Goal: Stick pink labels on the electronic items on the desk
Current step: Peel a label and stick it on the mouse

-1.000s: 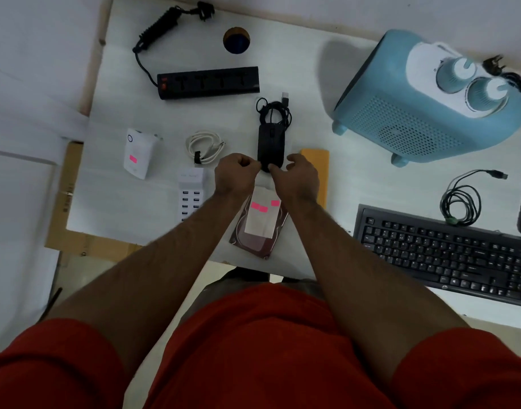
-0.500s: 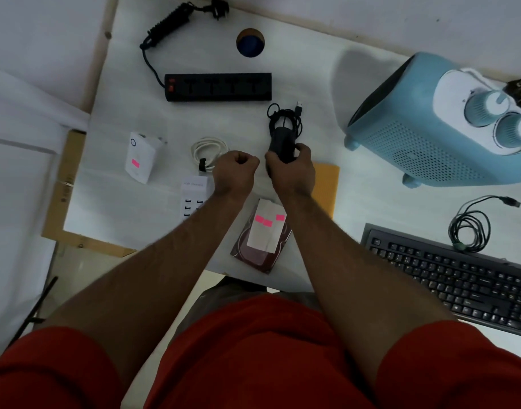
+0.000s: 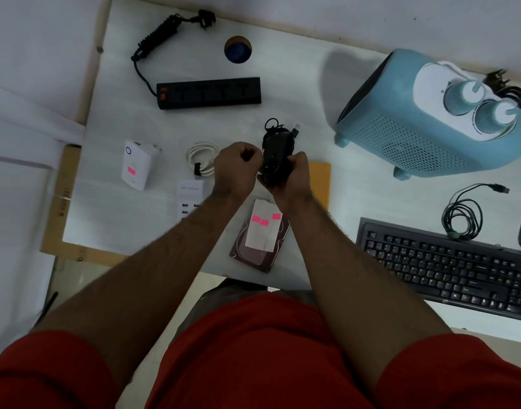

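My right hand [image 3: 293, 178] grips a black mouse [image 3: 276, 152] with its cable coiled at the far end, raised above the desk centre. My left hand [image 3: 238, 169] has its fingers curled and pinches a small pink label [image 3: 263, 150] against the mouse's left side. Below my hands lies a hard drive [image 3: 259, 249] with a white backing sheet [image 3: 262, 231] carrying three pink labels. A white plug adapter [image 3: 135, 168] at the left bears a pink label.
A black power strip [image 3: 209, 93] lies at the back, a blue fan heater [image 3: 430, 125] at the right, a black keyboard [image 3: 448, 267] at the front right. A white coiled cable [image 3: 201, 157], a white USB charger [image 3: 189, 199], a yellow pad [image 3: 319, 181] and a dark coiled cable [image 3: 463, 215] lie around.
My right hand has picked the mouse up from the desk and holds it raised. My left hand has moved up to its left side with a pink label.
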The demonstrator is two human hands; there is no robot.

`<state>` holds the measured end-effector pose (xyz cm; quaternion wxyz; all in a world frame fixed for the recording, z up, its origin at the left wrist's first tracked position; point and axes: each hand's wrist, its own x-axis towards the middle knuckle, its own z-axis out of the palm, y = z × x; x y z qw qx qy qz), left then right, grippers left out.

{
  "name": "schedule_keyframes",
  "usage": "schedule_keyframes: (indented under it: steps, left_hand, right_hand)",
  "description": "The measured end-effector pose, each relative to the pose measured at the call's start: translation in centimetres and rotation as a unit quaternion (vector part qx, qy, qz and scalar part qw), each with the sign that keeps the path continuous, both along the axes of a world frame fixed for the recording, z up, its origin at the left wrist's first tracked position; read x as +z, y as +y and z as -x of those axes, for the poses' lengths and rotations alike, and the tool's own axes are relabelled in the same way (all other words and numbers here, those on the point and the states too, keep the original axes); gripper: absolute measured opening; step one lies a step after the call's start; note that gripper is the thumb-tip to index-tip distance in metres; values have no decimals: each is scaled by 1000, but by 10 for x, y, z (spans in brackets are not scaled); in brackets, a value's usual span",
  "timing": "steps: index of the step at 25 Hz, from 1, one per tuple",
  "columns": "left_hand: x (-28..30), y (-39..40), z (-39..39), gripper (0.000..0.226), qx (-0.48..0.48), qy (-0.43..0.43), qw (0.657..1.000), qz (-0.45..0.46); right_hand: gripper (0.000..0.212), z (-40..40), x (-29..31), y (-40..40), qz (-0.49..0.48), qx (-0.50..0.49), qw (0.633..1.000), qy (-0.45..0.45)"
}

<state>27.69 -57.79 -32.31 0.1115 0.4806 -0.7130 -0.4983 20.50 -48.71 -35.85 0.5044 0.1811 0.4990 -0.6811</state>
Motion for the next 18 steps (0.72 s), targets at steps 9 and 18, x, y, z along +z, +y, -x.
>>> schedule_keyframes:
  steps: [9,18]
  left_hand:
    - [-2,18,-2,22,-105,-59,987,108]
    - [-4,39,-4,24,-136,-37,973,181]
  right_hand:
    - [35,-1,4,-1,14,-8,1000,14]
    - [52,0,0,-4,18,-40,999,-10]
